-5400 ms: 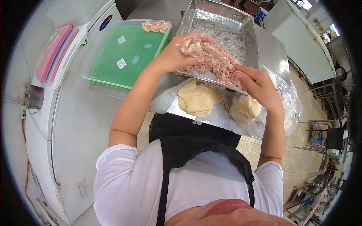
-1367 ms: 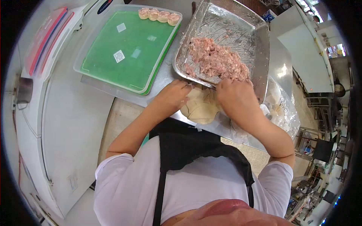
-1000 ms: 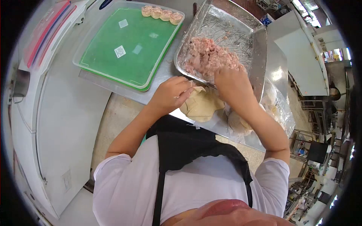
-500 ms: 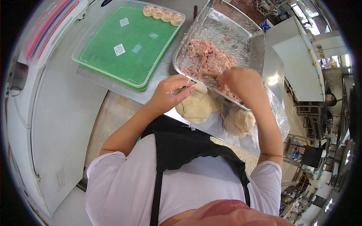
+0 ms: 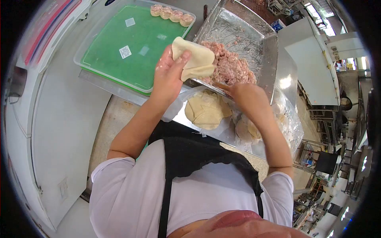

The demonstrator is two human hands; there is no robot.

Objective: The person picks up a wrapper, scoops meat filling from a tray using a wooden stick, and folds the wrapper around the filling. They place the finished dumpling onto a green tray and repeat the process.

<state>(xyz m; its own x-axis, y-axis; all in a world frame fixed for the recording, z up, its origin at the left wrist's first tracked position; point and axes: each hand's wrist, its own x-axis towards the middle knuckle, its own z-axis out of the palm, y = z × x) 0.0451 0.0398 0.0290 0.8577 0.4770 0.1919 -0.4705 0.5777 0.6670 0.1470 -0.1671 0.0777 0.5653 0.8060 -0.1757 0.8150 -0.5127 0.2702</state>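
Note:
My left hand (image 5: 170, 69) is closed on a pale dough wrapper (image 5: 194, 59), held up between the green tray and the metal pan. My right hand (image 5: 246, 95) is at the near edge of the metal pan (image 5: 254, 23), beside the minced meat (image 5: 232, 67). Its fingers are partly hidden, and whatever they may hold is too small to make out. Below the pan lies a stack of dough wrappers (image 5: 208, 111). More dough (image 5: 244, 131) sits on plastic, partly behind my right forearm. Several filled dumplings (image 5: 176, 16) line the far edge of the green tray (image 5: 107, 43).
Clear plastic wrap (image 5: 291, 123) lies right of my right forearm. A white cabinet (image 5: 63, 131) stands at the left. A white-topped counter (image 5: 313, 67) and metal shelving are at the right, with a dark pan (image 5: 346, 104) beyond.
My left hand has lifted a wrapper from the stack and moved up and left with it. My right hand has shifted slightly down toward the pan's near edge.

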